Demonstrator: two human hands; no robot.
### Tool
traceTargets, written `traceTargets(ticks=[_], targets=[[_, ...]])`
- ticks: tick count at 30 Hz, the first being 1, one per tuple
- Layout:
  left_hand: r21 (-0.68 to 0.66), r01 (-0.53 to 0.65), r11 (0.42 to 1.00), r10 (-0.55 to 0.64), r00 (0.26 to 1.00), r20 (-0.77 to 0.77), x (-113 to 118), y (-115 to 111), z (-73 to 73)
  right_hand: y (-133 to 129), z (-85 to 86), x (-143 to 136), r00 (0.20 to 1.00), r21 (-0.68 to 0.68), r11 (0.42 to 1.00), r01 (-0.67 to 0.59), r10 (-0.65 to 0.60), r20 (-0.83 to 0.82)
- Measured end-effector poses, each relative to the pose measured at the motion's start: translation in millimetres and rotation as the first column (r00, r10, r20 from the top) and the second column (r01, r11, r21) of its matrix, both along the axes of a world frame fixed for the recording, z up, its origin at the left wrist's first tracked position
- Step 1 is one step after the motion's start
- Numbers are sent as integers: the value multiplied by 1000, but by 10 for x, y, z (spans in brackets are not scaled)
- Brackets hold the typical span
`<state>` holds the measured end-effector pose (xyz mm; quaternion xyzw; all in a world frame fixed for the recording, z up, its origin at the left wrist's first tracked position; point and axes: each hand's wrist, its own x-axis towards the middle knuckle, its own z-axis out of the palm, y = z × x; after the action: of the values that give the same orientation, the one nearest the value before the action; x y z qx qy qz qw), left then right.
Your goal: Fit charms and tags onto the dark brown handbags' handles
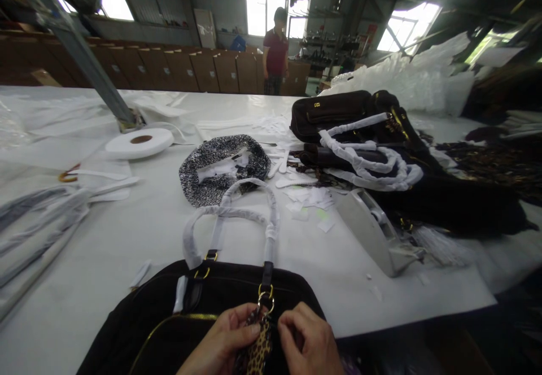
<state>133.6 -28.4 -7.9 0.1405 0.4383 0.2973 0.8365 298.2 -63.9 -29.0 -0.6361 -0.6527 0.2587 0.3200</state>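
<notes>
A black handbag [241, 279] with gold zip and fittings lies in front of me at the table's near edge. Its two handles [271, 200], wrapped in white paper or film, stand up away from me. My left hand [228, 335] pinches a leopard-print bag charm [259, 355] just below a gold ring [270, 305] at the foot of the right handle. Close by on the right, my right hand [311, 338] has thumb and fingers pressed together; whatever they grip is too small or hidden to make out.
Past the bag lie a black-and-white knitted piece [199, 163], a white tape roll [146, 142] and paper scraps [311, 197]. A tape dispenser [368, 228] and dark bags [334, 112] occupy the right. Wrapped handles [46, 222] lie left, near a metal post [80, 53]. A person [275, 50] stands beyond the table.
</notes>
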Motion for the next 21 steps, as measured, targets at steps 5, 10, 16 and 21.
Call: traceTargets(ticks=[5, 10, 16, 21], targets=[[135, -36, 990, 50, 994, -101, 48, -63, -64, 23, 6, -29, 1000, -10, 1000, -1, 1, -28], [330, -19, 944, 78, 983, -167, 65, -117, -81, 53, 25, -53, 998, -30, 1000, -6, 4, -68], [372, 63, 926, 53, 955, -293, 55, -100, 5, 56, 19, -94, 995, -11, 1000, 11, -12, -103], [332, -21, 943, 127, 945, -302, 102, -118, 4, 19, -31, -133, 990, 10, 1000, 20, -18, -140]])
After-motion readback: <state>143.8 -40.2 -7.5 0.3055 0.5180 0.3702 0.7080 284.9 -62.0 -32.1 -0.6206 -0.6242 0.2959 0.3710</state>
